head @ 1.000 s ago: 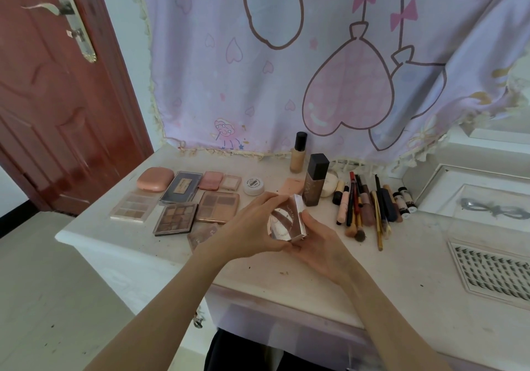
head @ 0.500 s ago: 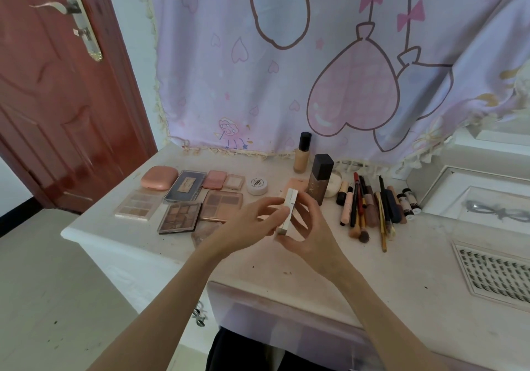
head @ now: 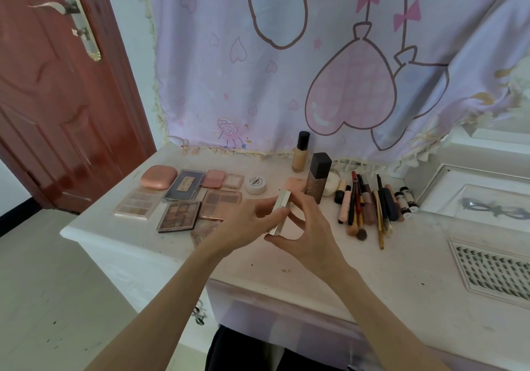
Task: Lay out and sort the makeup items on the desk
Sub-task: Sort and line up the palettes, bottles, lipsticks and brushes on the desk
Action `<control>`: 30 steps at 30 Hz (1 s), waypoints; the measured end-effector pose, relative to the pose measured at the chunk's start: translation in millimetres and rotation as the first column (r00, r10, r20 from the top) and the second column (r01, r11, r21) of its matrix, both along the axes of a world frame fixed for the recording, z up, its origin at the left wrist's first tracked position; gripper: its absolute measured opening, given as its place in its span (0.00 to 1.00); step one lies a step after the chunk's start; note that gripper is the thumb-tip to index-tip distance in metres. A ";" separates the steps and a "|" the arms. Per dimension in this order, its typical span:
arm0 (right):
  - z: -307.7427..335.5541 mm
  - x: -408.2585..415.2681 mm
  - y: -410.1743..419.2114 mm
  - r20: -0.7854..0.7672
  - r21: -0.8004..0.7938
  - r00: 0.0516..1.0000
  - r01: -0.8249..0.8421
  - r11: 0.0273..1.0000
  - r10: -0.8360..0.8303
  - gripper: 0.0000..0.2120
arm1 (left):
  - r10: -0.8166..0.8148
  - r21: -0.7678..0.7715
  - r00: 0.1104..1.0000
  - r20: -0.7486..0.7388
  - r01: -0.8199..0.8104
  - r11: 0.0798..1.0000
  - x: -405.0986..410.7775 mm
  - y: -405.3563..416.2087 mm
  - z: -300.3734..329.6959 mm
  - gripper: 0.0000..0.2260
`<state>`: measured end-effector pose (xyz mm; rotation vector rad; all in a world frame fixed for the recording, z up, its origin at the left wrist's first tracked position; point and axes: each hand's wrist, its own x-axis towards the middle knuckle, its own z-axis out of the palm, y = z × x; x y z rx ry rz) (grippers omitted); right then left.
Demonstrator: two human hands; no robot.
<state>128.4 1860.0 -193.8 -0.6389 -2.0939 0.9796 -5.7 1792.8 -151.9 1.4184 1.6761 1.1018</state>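
Two hands meet over the smooth white desk [head: 401, 279]. At ten o'clock I see flat rectangular palettes [head: 179, 216], matte. My left hand [head: 246, 226] and right hand [head: 312, 238] both pinch a slim, glossy cream compact [head: 279, 213] edge-on, held above centre.

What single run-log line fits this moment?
hands: left + right both hold compact | compact: edge-on, above desk | palettes: laid left | brushes: right
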 end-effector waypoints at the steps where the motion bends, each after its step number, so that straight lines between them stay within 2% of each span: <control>1: -0.2 0.4 -0.9 0.002 0.010 1.000 0.001 1.000 -0.001 0.37 | -0.027 -0.013 0.999 0.031 0.028 1.000 -2.4 -1.6 0.6 0.11; 3: -1.3 -0.2 -2.1 -0.006 0.023 1.000 0.002 1.000 -0.002 0.37 | -0.085 -0.041 0.993 0.085 0.089 0.995 -6.1 -5.5 3.5 0.11; 9: -7.9 -8.2 -5.4 -0.077 0.010 0.997 -0.024 1.000 0.025 0.36 | -0.144 -0.061 0.985 0.090 0.150 0.987 -21.7 -9.9 2.6 0.12; 11: -7.9 -11.0 -6.2 -0.125 -0.053 0.991 -0.056 0.997 0.049 0.36 | -0.145 -0.052 0.986 0.086 0.150 0.987 -23.1 -10.3 3.3 0.11; 14: -4.0 -17.4 -8.8 -0.207 -0.262 0.973 -0.152 0.953 0.098 0.36 | -0.112 -0.010 0.992 0.061 0.113 0.994 -20.4 -5.9 8.4 0.11; 16: -0.8 -17.9 -8.7 -0.269 -0.414 0.946 -0.283 0.865 0.181 0.35 | -0.067 0.016 0.998 0.023 0.066 0.998 -21.0 -1.4 8.9 0.13; 18: 1.9 -13.0 -4.2 -0.384 -0.595 0.896 -0.423 0.684 0.220 0.31 | -0.002 0.018 0.994 -0.108 0.004 1.000 -24.9 1.9 8.0 0.19; 20: 8.4 -8.2 0.7 -0.529 -0.762 0.844 -0.517 0.391 0.086 0.22 | 0.042 0.024 0.960 -0.276 -0.037 0.999 -27.6 3.4 7.1 0.25; 21: 11.4 -7.0 3.1 -0.546 -0.801 0.837 -0.524 0.290 0.006 0.18 | 0.037 0.032 0.940 -0.339 -0.027 0.999 -26.9 3.8 7.6 0.26; 22: 12.0 -7.3 5.5 -0.529 -0.832 0.846 -0.503 0.235 -0.063 0.16 | 0.019 0.037 0.918 -0.397 -0.004 0.999 -25.6 4.4 8.2 0.27; 25: 11.9 -9.4 4.8 -0.484 -0.870 0.863 -0.458 0.184 -0.141 0.21 | -0.027 0.045 0.841 -0.540 0.061 0.997 -20.8 7.0 10.4 0.30; 30: 13.3 -9.3 -1.1 -0.550 -0.833 0.824 -0.531 0.157 -0.135 0.23 | -0.110 -0.012 0.791 -0.601 0.129 0.992 -16.0 9.8 19.4 0.28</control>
